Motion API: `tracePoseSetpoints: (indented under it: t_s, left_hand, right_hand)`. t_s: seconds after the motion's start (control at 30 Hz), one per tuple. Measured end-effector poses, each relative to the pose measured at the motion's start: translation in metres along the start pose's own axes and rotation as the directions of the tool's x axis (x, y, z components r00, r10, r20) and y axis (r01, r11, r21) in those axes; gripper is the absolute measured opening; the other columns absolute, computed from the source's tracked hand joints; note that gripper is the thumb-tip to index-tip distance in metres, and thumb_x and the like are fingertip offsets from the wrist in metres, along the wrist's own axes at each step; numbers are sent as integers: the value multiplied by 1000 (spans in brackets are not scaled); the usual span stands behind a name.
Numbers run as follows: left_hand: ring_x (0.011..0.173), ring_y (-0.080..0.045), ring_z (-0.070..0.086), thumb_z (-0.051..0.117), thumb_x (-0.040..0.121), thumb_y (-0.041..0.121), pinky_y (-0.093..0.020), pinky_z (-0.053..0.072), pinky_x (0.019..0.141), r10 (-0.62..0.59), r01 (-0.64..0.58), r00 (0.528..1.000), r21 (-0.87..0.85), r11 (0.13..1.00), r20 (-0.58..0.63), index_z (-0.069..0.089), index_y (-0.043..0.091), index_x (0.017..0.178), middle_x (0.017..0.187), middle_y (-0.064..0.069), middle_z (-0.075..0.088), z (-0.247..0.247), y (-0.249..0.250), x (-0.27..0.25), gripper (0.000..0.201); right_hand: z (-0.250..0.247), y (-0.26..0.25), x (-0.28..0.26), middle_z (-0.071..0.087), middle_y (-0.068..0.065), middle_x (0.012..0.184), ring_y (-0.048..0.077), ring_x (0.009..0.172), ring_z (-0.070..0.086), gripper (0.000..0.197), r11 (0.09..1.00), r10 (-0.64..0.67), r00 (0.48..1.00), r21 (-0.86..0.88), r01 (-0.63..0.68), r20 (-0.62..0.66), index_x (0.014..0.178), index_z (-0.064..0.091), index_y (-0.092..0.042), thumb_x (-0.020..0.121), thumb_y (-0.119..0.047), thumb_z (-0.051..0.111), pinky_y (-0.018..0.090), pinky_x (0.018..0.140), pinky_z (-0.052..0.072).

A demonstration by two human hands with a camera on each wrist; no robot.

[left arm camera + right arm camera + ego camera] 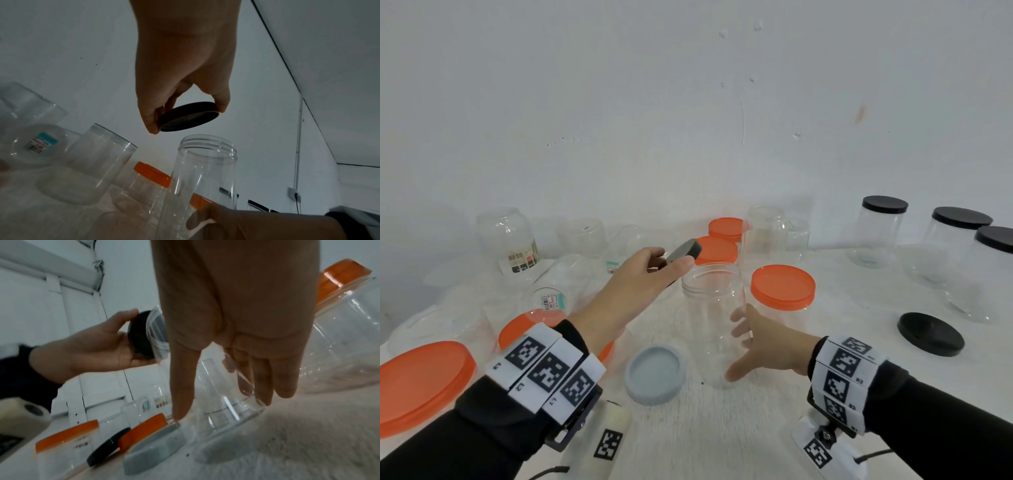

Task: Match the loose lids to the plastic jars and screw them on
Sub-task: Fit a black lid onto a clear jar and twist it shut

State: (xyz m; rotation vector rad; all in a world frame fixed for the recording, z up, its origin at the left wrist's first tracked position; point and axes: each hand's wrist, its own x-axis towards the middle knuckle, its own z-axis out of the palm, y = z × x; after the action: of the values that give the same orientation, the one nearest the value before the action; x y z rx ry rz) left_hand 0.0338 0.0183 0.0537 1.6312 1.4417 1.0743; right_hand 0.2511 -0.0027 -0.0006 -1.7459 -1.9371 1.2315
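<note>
Left hand (643, 274): it holds a black lid (686, 253) by the rim, thumb on one side and fingers on the other. The lid is tilted and hangs in the air just above the mouth of the open jar, not touching it.
Right hand (760, 346): it holds the tall clear jar (714, 308) low down, thumb on the near side and fingers round the far side.
Tall clear jar: it stands upright on the desk (756, 428), in the middle. Its top is open and the screw rings show.
Grey lid (655, 374): it lies on the desk just left of the tall jar, hollow side up.
Jar with orange lid (782, 287): it stands just right of the tall jar. Two more orange tops sit behind.
Loose black lid (930, 334): it lies flat on the desk, well to the right.
Jars with black lids (884, 219): three stand at the far right, by the wall.
Big orange lid (421, 383): it is at the near left edge.
Open jars (506, 236): several clear ones with no lids stand at the far left.
</note>
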Motion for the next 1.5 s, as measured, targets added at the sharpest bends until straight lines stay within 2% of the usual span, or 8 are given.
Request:
tracePoseSetpoints:
  t_s: [0.3,0.5,0.77,1.0,1.17,1.27,1.37,1.5]
  left_hand:
    - [75,26,53,75,61,69,2,41,66,79,-91,982,65,994,172,50,46,84,79,43,58,20,17,-15,41]
    - [97,-18,61,68,62,60,-37,50,85,178,-230,940,154,961,292,61,21,109,105,-1,63,33,25,-15,62]
    - [105,-2,44,78,70,54,-5,35,76,199,-270,946,281,921,257,44,29,133,116,18,42,44,26,-13,76]
    - [114,1,37,76,75,50,-6,29,79,234,-282,952,267,921,197,29,24,149,141,11,41,57,15,-16,92]
    - [120,7,32,83,68,47,-1,30,82,215,-243,954,119,963,210,9,31,154,147,16,31,58,5,-17,113]
    - [114,14,33,86,65,44,7,28,78,147,-165,958,56,985,244,-1,36,152,131,34,30,51,-4,-17,124]
    - [98,33,37,87,67,39,9,31,73,98,-110,950,23,994,298,18,53,133,109,56,35,45,-16,-18,96]
    - [127,8,38,86,70,32,-7,32,87,96,-89,936,-35,995,340,29,42,141,136,31,42,50,-27,-20,91]
  right_hand:
    - [-9,11,-4,38,-20,138,11,125,36,104,988,-107,994,107,109,-19,144,20,-36,66,-28,88,33,108,32]
    - [-17,9,-6,42,-23,134,6,118,48,95,948,-234,969,200,247,-84,134,20,-53,71,-29,86,17,89,44]
    - [-18,10,-4,39,-30,132,2,116,49,94,940,-267,961,199,277,-77,133,19,-57,72,-31,85,15,89,45]
    - [-18,11,-5,38,-23,138,14,124,46,99,945,-264,962,178,273,-73,141,16,-50,72,-33,84,30,103,43]
    - [-23,9,-9,38,-30,135,2,124,43,100,953,-266,963,139,269,-43,135,14,-55,70,-32,86,13,94,42]
    - [-43,5,-19,35,-23,144,10,131,41,116,962,-245,969,122,246,-22,144,16,-47,55,-38,90,37,107,42]
    - [-66,-7,-30,35,-23,145,8,131,42,123,963,-259,966,65,260,-15,144,15,-50,46,-46,89,41,109,39]
    - [-72,-36,-34,34,-24,143,0,130,39,110,950,-306,952,-69,305,-1,144,20,-49,54,-59,82,32,109,36]
